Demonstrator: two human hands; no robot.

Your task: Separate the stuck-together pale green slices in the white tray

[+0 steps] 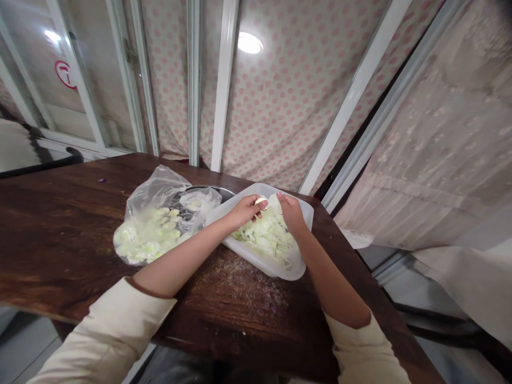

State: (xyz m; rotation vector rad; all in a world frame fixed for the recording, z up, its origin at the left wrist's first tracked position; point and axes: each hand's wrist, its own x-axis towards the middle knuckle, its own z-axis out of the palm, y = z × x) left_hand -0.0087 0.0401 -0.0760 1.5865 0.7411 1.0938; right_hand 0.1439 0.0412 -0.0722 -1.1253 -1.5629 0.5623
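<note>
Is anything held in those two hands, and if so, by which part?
The left hand pinches a small pale piece, though by which part is too small to tell. Whether the right hand grips anything cannot be told.

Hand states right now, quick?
Left hand: closed, pinching a small whitish vegetable piece.
Right hand: fingertips at a pale greenish-white vegetable piece over the translucent white plastic tub; grip cannot be told.

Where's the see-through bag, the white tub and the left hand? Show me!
See-through bag (149, 189), head view: its upper plastic.
White tub (294, 271), head view: near corner of its wall.
Left hand (245, 210), head view: back of the hand.
</note>
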